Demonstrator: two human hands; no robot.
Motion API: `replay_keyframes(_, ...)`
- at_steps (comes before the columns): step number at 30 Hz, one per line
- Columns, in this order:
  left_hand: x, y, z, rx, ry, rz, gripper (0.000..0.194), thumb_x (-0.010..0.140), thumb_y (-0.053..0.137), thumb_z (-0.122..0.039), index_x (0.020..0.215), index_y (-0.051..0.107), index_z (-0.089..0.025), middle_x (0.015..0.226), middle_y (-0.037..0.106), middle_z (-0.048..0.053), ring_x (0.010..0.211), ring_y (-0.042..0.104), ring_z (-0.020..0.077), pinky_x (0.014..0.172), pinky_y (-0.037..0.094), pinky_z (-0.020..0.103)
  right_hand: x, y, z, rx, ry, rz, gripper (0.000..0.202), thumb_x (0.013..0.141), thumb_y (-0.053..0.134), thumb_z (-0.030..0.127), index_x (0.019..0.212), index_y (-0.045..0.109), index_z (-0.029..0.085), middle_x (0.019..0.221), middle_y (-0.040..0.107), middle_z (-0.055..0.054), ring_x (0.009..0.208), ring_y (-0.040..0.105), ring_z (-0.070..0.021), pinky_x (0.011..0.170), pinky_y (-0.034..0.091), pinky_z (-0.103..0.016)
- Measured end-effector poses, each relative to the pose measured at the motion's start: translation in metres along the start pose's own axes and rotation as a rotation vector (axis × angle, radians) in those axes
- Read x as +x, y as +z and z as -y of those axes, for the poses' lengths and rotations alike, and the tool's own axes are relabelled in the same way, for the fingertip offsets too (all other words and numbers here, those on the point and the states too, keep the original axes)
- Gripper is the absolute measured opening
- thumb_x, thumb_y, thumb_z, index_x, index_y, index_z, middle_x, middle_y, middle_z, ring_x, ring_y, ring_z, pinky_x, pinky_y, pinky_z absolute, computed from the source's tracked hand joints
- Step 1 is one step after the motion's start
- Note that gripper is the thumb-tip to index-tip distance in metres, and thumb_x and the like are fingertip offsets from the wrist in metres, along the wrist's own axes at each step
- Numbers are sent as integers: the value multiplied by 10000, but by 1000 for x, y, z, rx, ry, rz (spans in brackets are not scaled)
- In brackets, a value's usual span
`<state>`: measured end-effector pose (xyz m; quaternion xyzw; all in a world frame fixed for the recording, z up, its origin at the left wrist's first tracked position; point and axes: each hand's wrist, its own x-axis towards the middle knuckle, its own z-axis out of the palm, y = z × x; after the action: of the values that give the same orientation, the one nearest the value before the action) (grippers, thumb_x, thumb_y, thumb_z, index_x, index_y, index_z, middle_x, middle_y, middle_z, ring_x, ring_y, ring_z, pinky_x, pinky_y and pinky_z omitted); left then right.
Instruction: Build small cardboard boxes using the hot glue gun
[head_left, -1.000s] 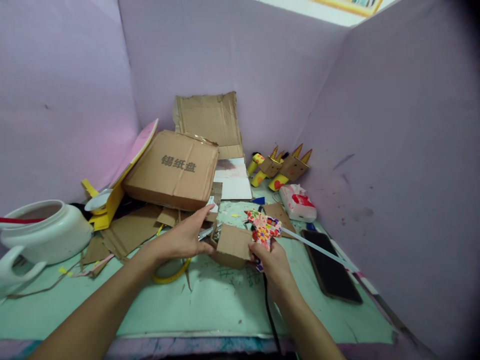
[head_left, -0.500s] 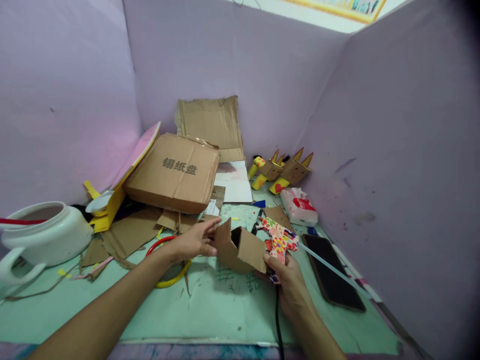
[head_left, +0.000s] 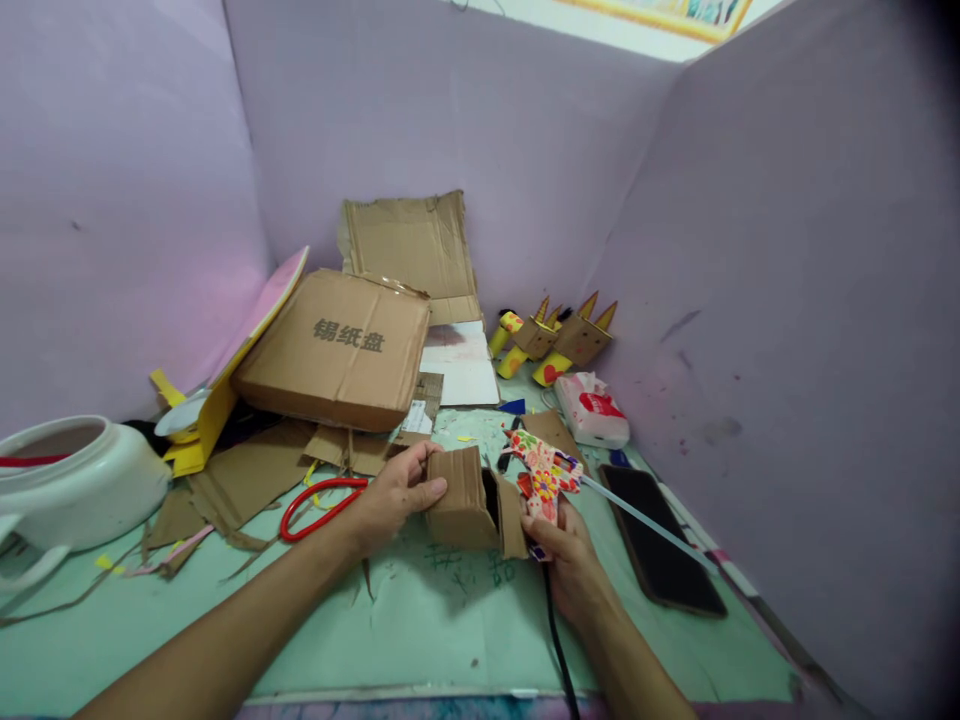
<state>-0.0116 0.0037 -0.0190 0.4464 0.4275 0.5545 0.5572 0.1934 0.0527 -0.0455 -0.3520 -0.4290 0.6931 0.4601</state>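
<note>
Small cardboard box (head_left: 459, 500) sits between both hands, over the green tabletop (head_left: 360, 645). Left hand (head_left: 399, 495) pinches its left end, thumb against fingers; right hand (head_left: 574, 560) wraps the patterned glue gun (head_left: 546, 478), thumb at the open flap (head_left: 513, 520). Box likely light, fairly stiff, crushable; folded edges offer the surest hold.

A bare strip is left along the middle of the front edge of the surface (head_left: 405, 640), bounded by the left forearm (head_left: 247, 610) and the black cord (head_left: 556, 640). Between the left grip (head_left: 403, 490) and the right grip (head_left: 568, 550), the way is blocked by the small cardboard box (head_left: 459, 505) and glue gun (head_left: 544, 482). Toward the right edge, room is taken by the phone (head_left: 652, 555) and tissue pack (head_left: 594, 412); toward the back left corner, by the large carton (head_left: 330, 370).
</note>
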Motion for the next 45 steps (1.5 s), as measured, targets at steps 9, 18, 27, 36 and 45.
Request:
replay_keyframes(9,-2,15,5,-2,34,-97,461,568,800,-452,802,511,-178,746,569,-13,685,538,143,603,402,225,-2,2,-3,-87,-34,11,342,586,722,262,905,628,182,718,678,3,627,611,-181,602,473,-271)
replay_keyframes(18,-3,29,8,-59,13,-236,370,693,697,-445,882,481,-211,711,587,-39,603,554,127,544,422,209,-6,11,-1,-27,-63,18,449,585,724,272,1009,608,186,774,683,-10,708,627,-205,667,482,-297)
replay_keyframes(27,6,23,18,145,39,-427,195,790,506,-359,911,515,-206,817,628,24,754,621,215,660,507,335,-7,29,17,-88,18,-99,362,516,703,261,852,602,175,628,604,36,568,540,-144,552,432,-251)
replay_keyframes(36,-11,-10,-16,1019,516,-236,490,642,414,24,1027,628,-191,1039,634,66,1034,553,229,972,420,416,-9,41,20,-179,105,-102,332,482,701,226,782,567,181,601,603,41,526,560,-146,448,444,-234)
replay_keyframes(45,-30,-20,-48,1202,347,311,678,728,633,-149,1354,390,-246,1499,313,111,1398,230,325,1105,265,564,-9,47,12,-253,135,-146,340,487,721,274,785,594,169,597,613,28,527,573,-154,469,511,-278)
